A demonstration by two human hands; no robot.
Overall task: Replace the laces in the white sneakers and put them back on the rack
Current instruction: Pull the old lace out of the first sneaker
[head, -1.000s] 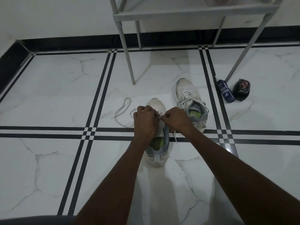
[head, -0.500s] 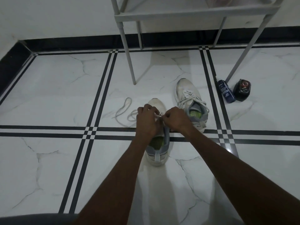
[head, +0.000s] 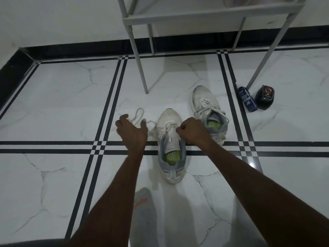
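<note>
Two white sneakers with grey heels and green insoles stand on the marble floor. The near sneaker (head: pixel 170 148) is partly laced, and its white lace (head: pixel 140 114) trails in loops on the floor to its left. My right hand (head: pixel 191 131) pinches the lace at the sneaker's upper eyelets. Spread wide, my left hand (head: pixel 132 131) hovers over the loose lace left of that shoe and holds nothing. The far sneaker (head: pixel 209 113) is fully laced and sits behind my right hand. A grey metal rack (head: pixel 204 16) stands at the back.
The rack's legs (head: pixel 140 68) come down just beyond the sneakers. A blue bottle (head: pixel 247 98) and a black tin (head: pixel 265 97) lie on the floor at the right, beside a rack leg. A black skirting runs along the wall.
My left hand has let go of the lace at the shoe and moved left, opening over the loose lace on the floor. My right hand stays pinching at the eyelets.
</note>
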